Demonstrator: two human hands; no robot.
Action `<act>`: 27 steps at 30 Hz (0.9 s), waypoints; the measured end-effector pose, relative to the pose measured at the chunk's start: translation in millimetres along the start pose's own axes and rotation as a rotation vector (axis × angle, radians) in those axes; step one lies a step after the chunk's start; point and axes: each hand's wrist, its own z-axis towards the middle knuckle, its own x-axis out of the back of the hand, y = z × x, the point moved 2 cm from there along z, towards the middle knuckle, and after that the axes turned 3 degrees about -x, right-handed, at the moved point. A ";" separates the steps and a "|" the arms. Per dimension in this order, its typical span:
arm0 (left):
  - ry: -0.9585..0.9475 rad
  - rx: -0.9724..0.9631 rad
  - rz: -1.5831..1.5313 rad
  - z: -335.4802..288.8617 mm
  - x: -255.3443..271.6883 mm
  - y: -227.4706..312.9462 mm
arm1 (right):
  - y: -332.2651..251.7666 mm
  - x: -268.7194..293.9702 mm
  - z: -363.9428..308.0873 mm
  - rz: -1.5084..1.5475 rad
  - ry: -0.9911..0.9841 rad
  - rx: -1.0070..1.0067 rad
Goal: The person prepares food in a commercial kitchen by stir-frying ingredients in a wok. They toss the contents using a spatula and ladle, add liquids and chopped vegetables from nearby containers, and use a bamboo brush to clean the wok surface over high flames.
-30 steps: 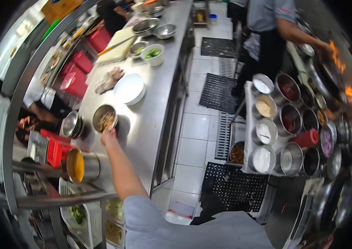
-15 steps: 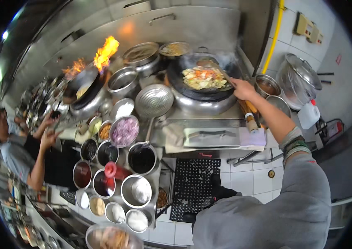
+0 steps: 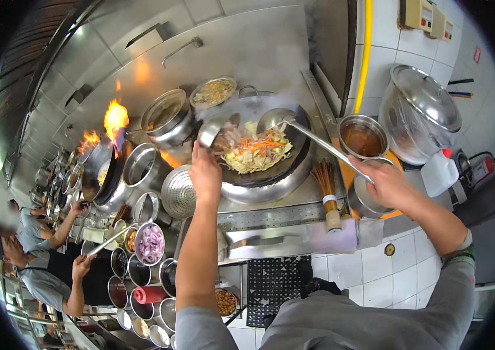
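Over the near left part of the dark wok [image 3: 250, 177], my left hand [image 3: 205, 175] grips a small metal bowl [image 3: 210, 132], tilted toward the wok. Brownish pieces, perhaps meat, lie at its mouth. My right hand [image 3: 384, 182] is closed round the long handle of a steel ladle [image 3: 275, 119], whose cup rests at the wok's far right side. Between the bowl and the ladle, shredded cabbage with carrot strips [image 3: 259, 153] lies in the wok, and steam rises from it.
Flames [image 3: 116, 119] rise at another wok on the left, where a co-worker [image 3: 55, 271] stands holding a long handle. A bamboo brush [image 3: 330, 201], a pot of brown liquid [image 3: 364, 139] and a lidded pot [image 3: 425, 105] stand right. A perforated strainer [image 3: 178, 189] and ingredient bowls sit left.
My left hand has come into view with the metal bowl over the wok. My right hand has drawn back along with the ladle's handle. Brownish pieces now show beside the vegetables.
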 end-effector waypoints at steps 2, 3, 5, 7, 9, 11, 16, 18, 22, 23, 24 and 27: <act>-0.090 0.005 0.063 19.5 -22.2 6.3 | 5.0 4.0 3.6 -0.030 0.001 0.037; -0.083 -0.012 0.095 31.1 -33.0 6.3 | 8.0 4.7 5.6 -0.023 0.004 0.046; -0.163 -0.051 0.125 43.3 -45.2 14.7 | 12.4 3.4 12.5 -0.011 0.001 0.048; -0.190 -0.121 0.144 48.0 -52.2 23.2 | 14.1 -0.3 26.6 0.079 -0.003 0.058; -0.115 -0.165 0.160 49.5 -49.6 15.1 | 11.1 -11.9 44.8 0.154 -0.089 0.038; 0.171 -0.050 0.152 41.6 -38.4 -8.2 | -1.0 -25.0 70.7 0.223 -0.170 0.034; 0.255 0.966 -0.839 -19.1 35.4 -26.2 | 6.7 -72.2 118.9 0.199 -0.051 -0.036; 0.418 1.057 -1.059 -72.9 93.6 -58.0 | -7.6 -71.5 126.0 0.196 -0.065 -0.067; 0.769 1.230 -0.978 -222.4 272.5 -108.7 | -42.6 -56.1 109.2 0.184 -0.200 0.016; 0.874 1.233 -0.868 -267.6 313.1 -115.7 | -46.8 -49.5 98.1 0.191 -0.183 0.047; 0.974 1.238 -0.746 -313.9 354.6 -114.3 | -40.4 -47.5 81.5 0.207 -0.154 0.022; 1.179 1.377 -0.499 -463.8 454.5 -102.1 | -5.2 -41.3 37.2 0.201 -0.068 0.035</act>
